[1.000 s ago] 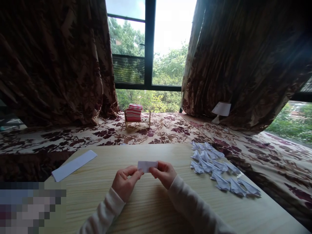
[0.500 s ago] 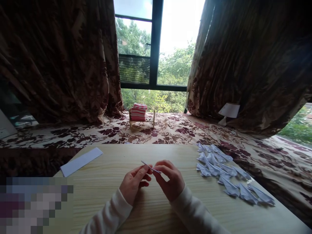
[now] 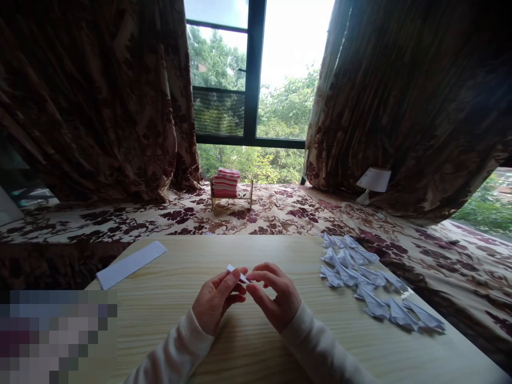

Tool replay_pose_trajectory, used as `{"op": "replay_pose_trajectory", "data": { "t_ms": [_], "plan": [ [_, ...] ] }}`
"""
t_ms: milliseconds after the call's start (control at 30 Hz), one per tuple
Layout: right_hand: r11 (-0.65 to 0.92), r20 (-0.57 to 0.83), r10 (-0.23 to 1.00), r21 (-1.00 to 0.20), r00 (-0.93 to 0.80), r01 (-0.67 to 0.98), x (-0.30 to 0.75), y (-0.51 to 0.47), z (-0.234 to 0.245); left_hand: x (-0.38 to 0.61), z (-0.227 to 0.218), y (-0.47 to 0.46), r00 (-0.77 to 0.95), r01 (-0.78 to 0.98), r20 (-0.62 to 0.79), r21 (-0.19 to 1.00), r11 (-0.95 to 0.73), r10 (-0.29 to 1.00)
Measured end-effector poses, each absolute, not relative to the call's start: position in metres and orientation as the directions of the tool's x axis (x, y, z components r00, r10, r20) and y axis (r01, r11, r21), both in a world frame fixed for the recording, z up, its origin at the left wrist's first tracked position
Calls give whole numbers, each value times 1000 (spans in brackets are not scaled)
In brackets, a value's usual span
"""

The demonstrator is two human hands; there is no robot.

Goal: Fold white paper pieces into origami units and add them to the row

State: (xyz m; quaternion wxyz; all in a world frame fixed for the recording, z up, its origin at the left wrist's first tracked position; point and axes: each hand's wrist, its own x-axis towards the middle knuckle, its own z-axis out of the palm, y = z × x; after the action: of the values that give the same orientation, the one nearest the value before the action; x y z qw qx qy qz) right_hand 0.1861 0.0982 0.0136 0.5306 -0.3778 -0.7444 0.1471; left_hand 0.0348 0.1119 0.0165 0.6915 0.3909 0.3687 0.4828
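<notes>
A small white piece of folded paper is held over the middle of the wooden table. My left hand is closed on it, thumb on top and fingers curled beneath. From the other side, my right hand has its thumb and index fingertip at the paper's near right end in a loose pinch, the other fingers bent above. Part of the paper is hidden by my left thumb. To the right lie several folded white paper pieces with pointed ends, grouped in rows.
A flat white paper strip lies at the table's left edge. Beyond the table, a floral cloth carries a small wooden stand with stacked pink-and-white striped material. A small white lamp stands farther right.
The folded paper has turned so that more of its white face shows past my left thumb. My right fingers have loosened and shifted slightly toward its end. The view has moved slightly.
</notes>
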Motion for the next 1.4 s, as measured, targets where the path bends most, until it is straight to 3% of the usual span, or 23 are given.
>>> {"op": "replay_pose_trajectory", "data": {
  "t_ms": [667, 1400],
  "plan": [
    [433, 411, 898, -890, -159, 144, 187, 104, 6, 33, 13, 111, 366, -424, -36, 883, 201, 930],
    [363, 351, 926, -929, -137, 74, 186, 103, 6, 33, 19, 110, 371, -392, -28, 901, 184, 928]
  ]
}}
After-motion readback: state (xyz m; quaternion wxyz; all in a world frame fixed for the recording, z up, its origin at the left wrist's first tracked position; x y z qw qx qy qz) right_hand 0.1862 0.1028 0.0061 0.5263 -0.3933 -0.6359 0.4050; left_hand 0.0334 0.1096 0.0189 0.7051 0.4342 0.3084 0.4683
